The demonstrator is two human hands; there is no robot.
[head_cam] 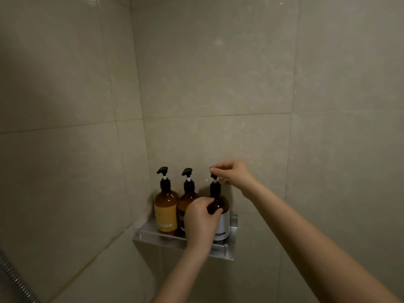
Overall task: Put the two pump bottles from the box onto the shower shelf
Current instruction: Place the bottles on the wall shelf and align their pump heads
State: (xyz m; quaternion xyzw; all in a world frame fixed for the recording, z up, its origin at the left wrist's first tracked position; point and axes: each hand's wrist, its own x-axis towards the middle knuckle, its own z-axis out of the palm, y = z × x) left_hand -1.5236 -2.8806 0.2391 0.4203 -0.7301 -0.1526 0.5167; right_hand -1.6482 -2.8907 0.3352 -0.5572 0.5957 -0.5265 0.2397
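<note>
Three amber pump bottles upright on the metal corner shelf (233, 224), row against the tile. Left hand (201, 219) wrapped round the shoulder of the right bottle (222, 217), right hand (231, 172) pinching its black pump head (213, 176). Steady the body, turn only the nozzle, keep the base flat behind the rail. Glossy smooth bottles, brushed shelf, slick tile: likely slippy
</note>
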